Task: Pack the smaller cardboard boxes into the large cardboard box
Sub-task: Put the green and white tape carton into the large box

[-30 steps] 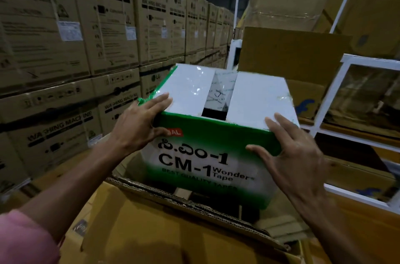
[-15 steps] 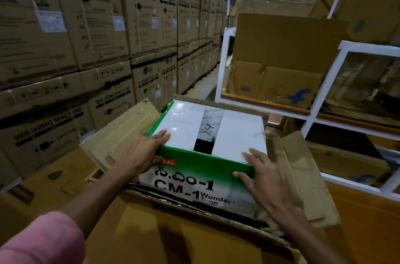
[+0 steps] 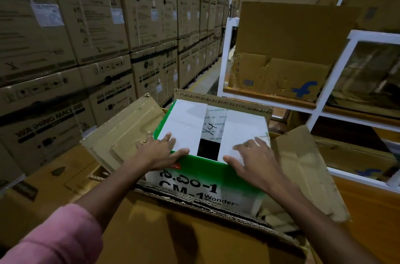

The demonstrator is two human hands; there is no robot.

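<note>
A white and green "CM-1 Wonder Tape" box (image 3: 190, 121) sits partly down inside the large brown cardboard box (image 3: 164, 233), whose flaps stand open around it. The small box's two white top flaps leave a dark gap between them. My left hand (image 3: 158, 151) lies flat on the near left corner of its top, fingers spread. My right hand (image 3: 253, 160) presses flat on the near right flap. The lower part of the small box is hidden behind the large box's near wall.
Stacked washing machine cartons (image 3: 86, 47) form a wall on the left. A white metal rack (image 3: 324, 99) holding flattened cardboard stands at the right. An aisle floor strip (image 3: 207, 77) runs between them beyond the large box.
The tape box has gone down from held above the large box to sitting inside it. Both hands moved from its side edges onto its top.
</note>
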